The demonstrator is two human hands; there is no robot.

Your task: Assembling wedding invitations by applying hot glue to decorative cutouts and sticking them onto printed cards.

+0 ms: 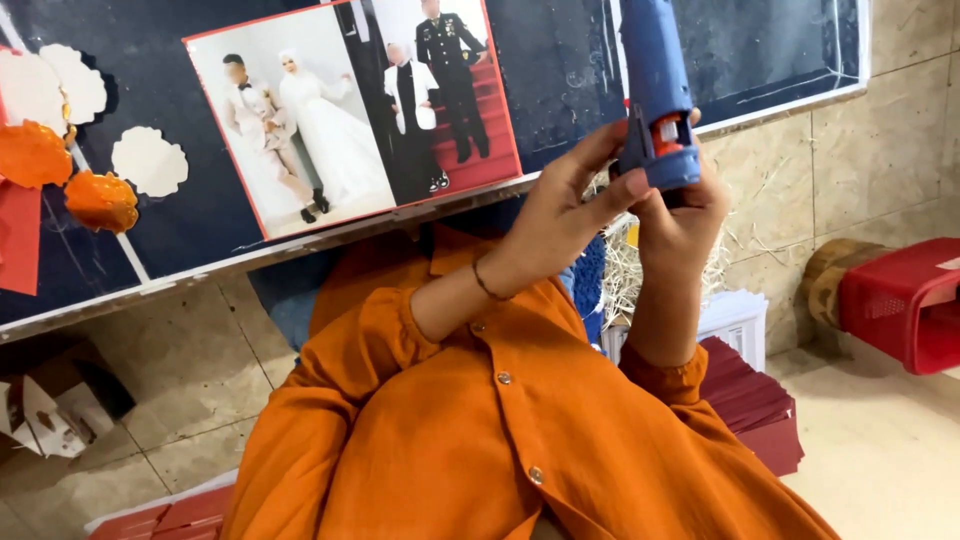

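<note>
I hold a blue glue gun (655,70) upright in front of my chest, with an orange part near its lower end. My right hand (682,215) grips it from below and behind. My left hand (565,205) reaches in from the left, its fingertips pressed on the gun's lower end beside the orange part. A thin bracelet sits on my left wrist, and both arms wear orange sleeves. Behind the gun lies a dark board (190,215) with a wedding photo (340,120) stuck on it.
White and orange paper flowers (100,200) decorate the board's left side. A red plastic basket (905,300) stands at the right on the tiled floor. A stack of dark red cards (755,405), a white box (735,320) and pale straw filling (620,270) lie near my right arm.
</note>
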